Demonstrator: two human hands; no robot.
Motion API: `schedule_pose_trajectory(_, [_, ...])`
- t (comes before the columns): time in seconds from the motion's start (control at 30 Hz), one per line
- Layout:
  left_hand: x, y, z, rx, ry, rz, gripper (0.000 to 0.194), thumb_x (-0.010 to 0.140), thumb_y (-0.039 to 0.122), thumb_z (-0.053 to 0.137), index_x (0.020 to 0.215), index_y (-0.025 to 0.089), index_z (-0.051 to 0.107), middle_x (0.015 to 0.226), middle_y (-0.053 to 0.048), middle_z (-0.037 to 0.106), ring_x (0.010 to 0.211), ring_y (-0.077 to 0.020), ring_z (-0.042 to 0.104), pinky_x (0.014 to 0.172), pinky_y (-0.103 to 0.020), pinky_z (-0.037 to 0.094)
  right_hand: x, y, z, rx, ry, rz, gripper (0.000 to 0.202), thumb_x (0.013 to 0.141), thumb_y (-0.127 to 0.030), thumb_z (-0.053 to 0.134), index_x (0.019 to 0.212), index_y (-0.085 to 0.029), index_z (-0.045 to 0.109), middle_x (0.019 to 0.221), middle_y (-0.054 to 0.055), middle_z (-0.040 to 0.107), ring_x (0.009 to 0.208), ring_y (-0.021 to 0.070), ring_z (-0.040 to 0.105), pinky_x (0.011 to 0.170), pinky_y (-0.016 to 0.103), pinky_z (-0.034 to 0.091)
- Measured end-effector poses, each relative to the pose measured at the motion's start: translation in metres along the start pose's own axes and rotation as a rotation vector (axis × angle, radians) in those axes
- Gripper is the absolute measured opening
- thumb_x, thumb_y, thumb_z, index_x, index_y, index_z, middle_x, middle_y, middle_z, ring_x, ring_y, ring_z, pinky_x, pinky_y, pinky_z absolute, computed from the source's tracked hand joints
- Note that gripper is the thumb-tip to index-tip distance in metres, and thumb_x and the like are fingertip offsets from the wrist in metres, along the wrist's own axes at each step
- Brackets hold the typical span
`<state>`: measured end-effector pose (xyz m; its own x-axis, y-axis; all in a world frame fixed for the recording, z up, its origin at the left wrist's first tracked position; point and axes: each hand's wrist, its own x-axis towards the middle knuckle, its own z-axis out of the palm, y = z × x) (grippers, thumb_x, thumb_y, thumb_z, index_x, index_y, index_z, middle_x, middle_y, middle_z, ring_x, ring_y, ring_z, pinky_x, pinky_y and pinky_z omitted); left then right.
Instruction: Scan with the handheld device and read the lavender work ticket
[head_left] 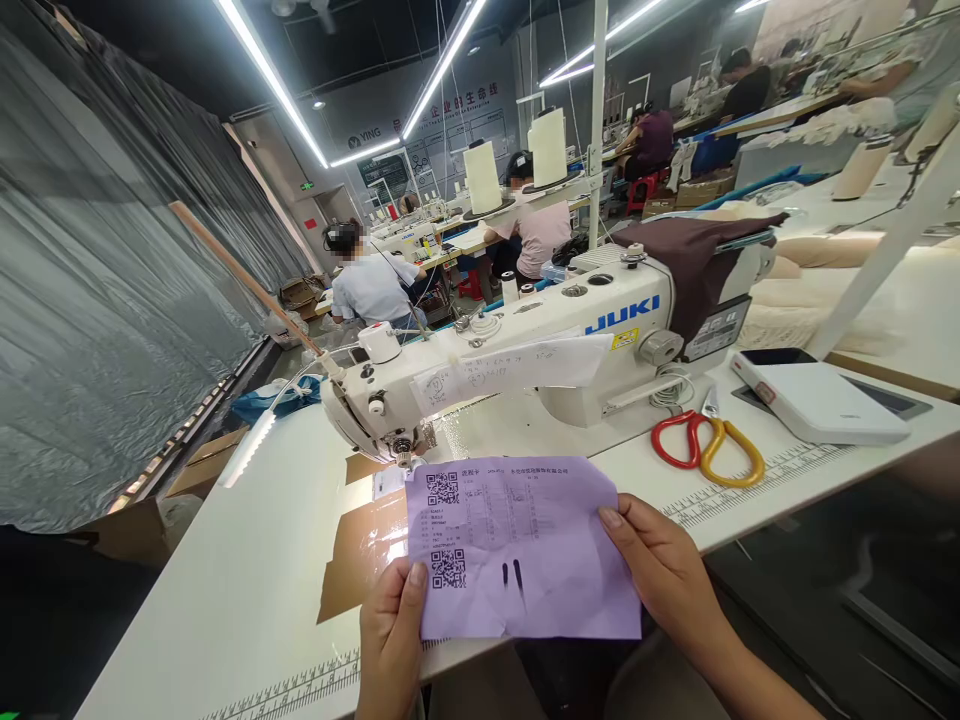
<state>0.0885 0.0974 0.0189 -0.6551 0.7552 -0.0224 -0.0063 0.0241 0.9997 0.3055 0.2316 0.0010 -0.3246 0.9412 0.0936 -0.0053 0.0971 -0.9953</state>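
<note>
A purple printed sheet of paper (559, 580) with two QR codes and two dark pen strokes is held up before me. My left hand (391, 630) pinches its lower left edge, thumb on the front. At the right edge, my right hand (664, 560) grips the paper between thumb and fingers. Just behind the sheet stands a white JUKI sewing machine (540, 320), with a handwritten paper strip (517, 370) along its arm. The sheet hides part of the machine's base and of the brown covering (352, 570) on the table.
Scissors (709, 445) with red and yellow handles lie right of the sheet, near a white box-shaped device (825, 400) and a phone. A ruler scale (292, 690) runs along the table's front edge. Thread cones (482, 178) stand above the machine. Several people work at machines beyond.
</note>
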Motion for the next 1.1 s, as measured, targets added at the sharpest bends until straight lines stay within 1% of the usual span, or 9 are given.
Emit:
schedule_pose_trajectory(0.13, [-0.001,0.003,0.002,-0.011,0.007,0.005,0.038,0.08,0.052,0.064,0.084,0.015,0.062,0.074,-0.003,0.062,0.07,-0.0151,0.052,0.058,-0.02,0.041,0.0,-0.001,0.0,-0.016,0.01,-0.025,0.041,0.088,-0.054,0.047,0.075,-0.015,0.047,0.068,0.0,0.049,0.062,0.0063,0.043,0.056,0.015,0.038])
schedule_pose_trajectory(0.3, [-0.001,0.002,0.002,-0.021,-0.001,0.006,0.038,0.08,0.052,0.064,0.082,0.015,0.061,0.071,-0.002,0.06,0.064,-0.0133,0.048,0.056,-0.02,0.039,0.0,0.0,0.0,-0.027,-0.001,-0.021,0.041,0.088,-0.055,0.046,0.077,-0.015,0.047,0.069,0.0,0.048,0.064,0.0067,0.043,0.057,0.015,0.039])
schedule_pose_trajectory(0.37, [-0.001,0.002,0.002,-0.035,0.0,-0.006,0.038,0.08,0.052,0.065,0.083,0.015,0.061,0.071,-0.002,0.06,0.066,-0.0143,0.05,0.056,-0.021,0.04,0.0,0.0,0.0,-0.033,0.001,-0.019,0.043,0.087,-0.057,0.047,0.077,-0.015,0.047,0.068,0.0,0.048,0.063,0.0069,0.043,0.056,0.016,0.039])
schedule_pose_trajectory(0.53, [0.0,0.002,0.002,-0.079,0.0,-0.016,0.037,0.078,0.051,0.067,0.084,0.014,0.062,0.073,-0.003,0.061,0.075,-0.0182,0.056,0.056,-0.021,0.04,0.002,0.002,-0.001,-0.032,-0.002,-0.008,0.041,0.087,-0.056,0.047,0.083,-0.016,0.052,0.069,0.001,0.049,0.065,0.008,0.045,0.058,0.017,0.041])
schedule_pose_trajectory(0.67, [0.001,0.001,0.002,-0.09,0.008,-0.021,0.038,0.076,0.051,0.069,0.085,0.014,0.064,0.075,-0.004,0.063,0.075,-0.0188,0.057,0.054,-0.021,0.04,0.002,0.007,-0.002,-0.038,0.003,-0.018,0.039,0.087,-0.054,0.049,0.085,-0.016,0.055,0.07,0.002,0.05,0.065,0.0085,0.044,0.058,0.018,0.041])
schedule_pose_trajectory(0.83, [0.0,0.001,0.003,-0.096,0.009,-0.012,0.038,0.076,0.05,0.069,0.085,0.014,0.064,0.073,-0.004,0.063,0.075,-0.0191,0.058,0.053,-0.021,0.04,0.003,0.009,-0.003,-0.023,-0.005,-0.016,0.04,0.086,-0.054,0.05,0.092,-0.016,0.058,0.074,0.003,0.054,0.069,0.0105,0.049,0.06,0.018,0.044])
schedule_pose_trajectory(0.97, [0.0,0.002,0.003,-0.11,0.005,-0.021,0.037,0.078,0.05,0.068,0.083,0.014,0.062,0.071,-0.003,0.062,0.075,-0.0186,0.058,0.054,-0.021,0.04,0.002,0.006,-0.002,-0.02,0.006,0.001,0.039,0.086,-0.054,0.05,0.091,-0.016,0.059,0.073,0.002,0.054,0.067,0.0092,0.049,0.059,0.017,0.044])
schedule_pose_trajectory(1.1, [-0.001,0.002,0.003,-0.086,0.006,-0.002,0.036,0.079,0.05,0.066,0.082,0.015,0.062,0.072,-0.003,0.062,0.077,-0.0185,0.057,0.054,-0.021,0.039,0.001,0.004,-0.001,-0.021,0.021,-0.002,0.039,0.085,-0.053,0.051,0.09,-0.016,0.059,0.069,0.001,0.053,0.064,0.0088,0.048,0.057,0.017,0.043])
